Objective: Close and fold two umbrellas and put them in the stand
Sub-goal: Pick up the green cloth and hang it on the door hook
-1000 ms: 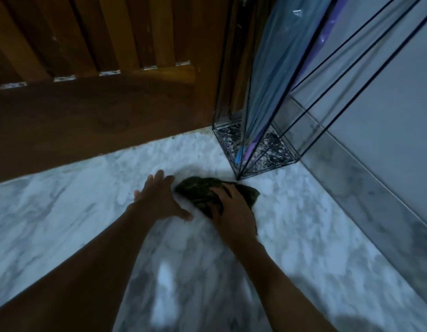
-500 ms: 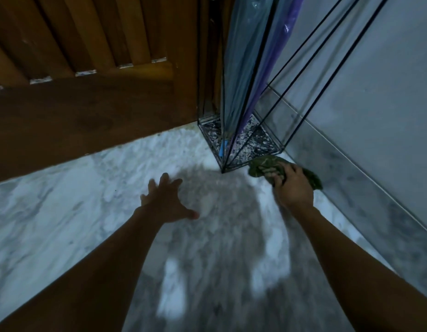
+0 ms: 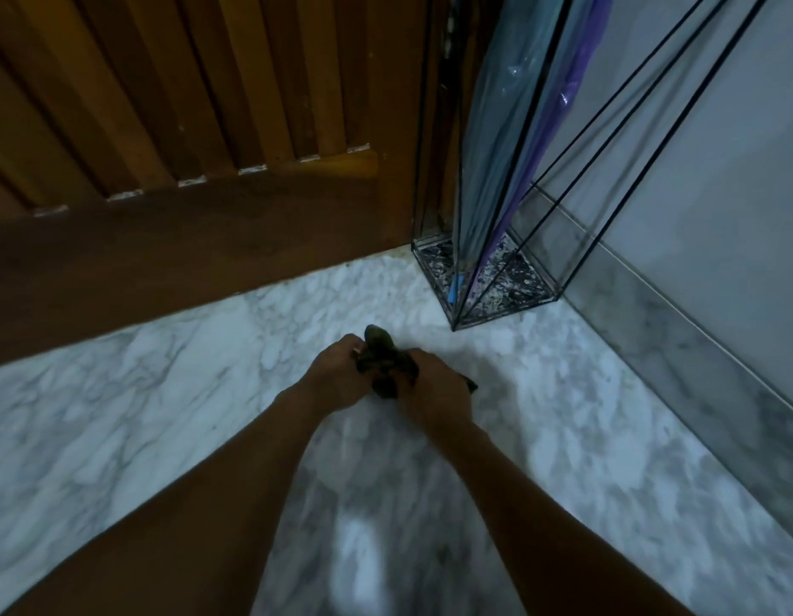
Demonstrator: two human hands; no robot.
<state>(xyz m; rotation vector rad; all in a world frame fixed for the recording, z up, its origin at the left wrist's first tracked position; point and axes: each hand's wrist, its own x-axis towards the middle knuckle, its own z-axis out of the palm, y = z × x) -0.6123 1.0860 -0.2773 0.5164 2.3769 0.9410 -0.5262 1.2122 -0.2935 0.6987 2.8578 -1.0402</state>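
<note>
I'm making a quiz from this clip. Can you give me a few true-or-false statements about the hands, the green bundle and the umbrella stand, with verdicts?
1. The left hand and the right hand both grip the dark green bundle. True.
2. The dark green bundle sits inside the wire stand. False: it is in the hands, out in front of the stand over the marble floor.
3. A blue-grey umbrella and a purple umbrella stand in the wire stand. True.
4. The wire stand lies tipped on its side. False: it stands upright in the corner beside the wooden door.
</note>
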